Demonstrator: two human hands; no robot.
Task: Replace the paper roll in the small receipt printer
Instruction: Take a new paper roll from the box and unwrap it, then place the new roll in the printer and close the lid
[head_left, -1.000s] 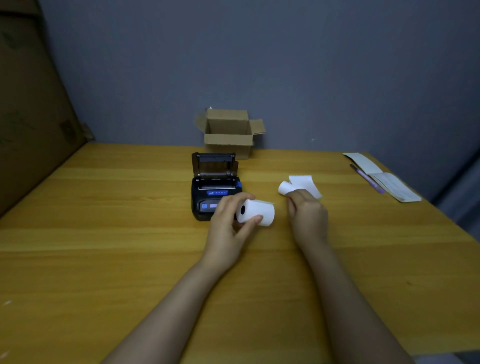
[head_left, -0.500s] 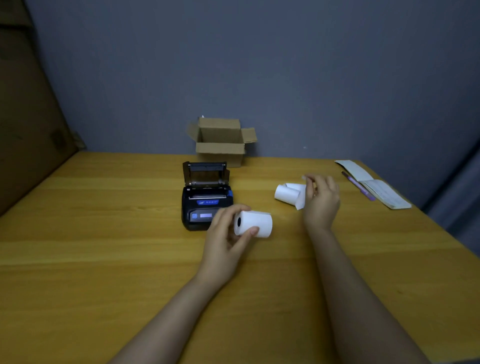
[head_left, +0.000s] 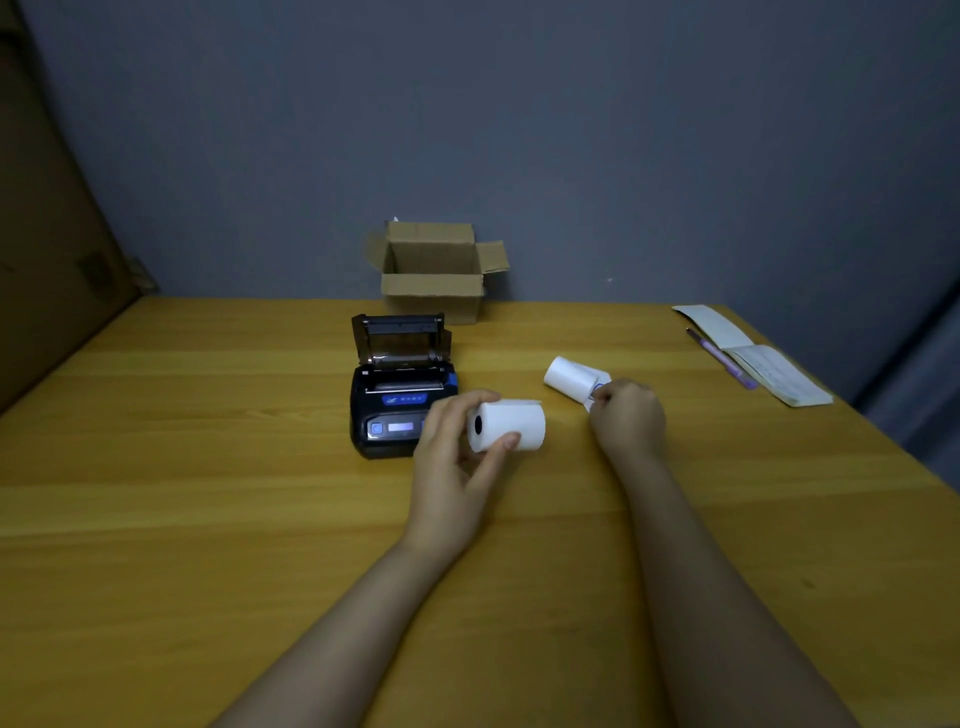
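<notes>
A small black receipt printer (head_left: 395, 410) stands on the wooden table (head_left: 208, 519) with its lid tipped up and back; its paper bay looks open. My left hand (head_left: 457, 457) grips a full white paper roll (head_left: 511, 426) just right of the printer's front, core hole facing left. A second, smaller white roll (head_left: 571, 378) lies farther right. My right hand (head_left: 626, 415) rests beside it, fingers curled, pinching its loose paper end.
An open cardboard box (head_left: 434, 270) stands behind the printer against the grey wall. A notebook (head_left: 769, 371) with a purple pen (head_left: 719, 356) lies near the table's right edge. A large cardboard sheet (head_left: 47, 249) leans at the left.
My right hand came back toward me and closed its fingers at the smaller roll's loose end. My left hand kept the full roll in about the same place.
</notes>
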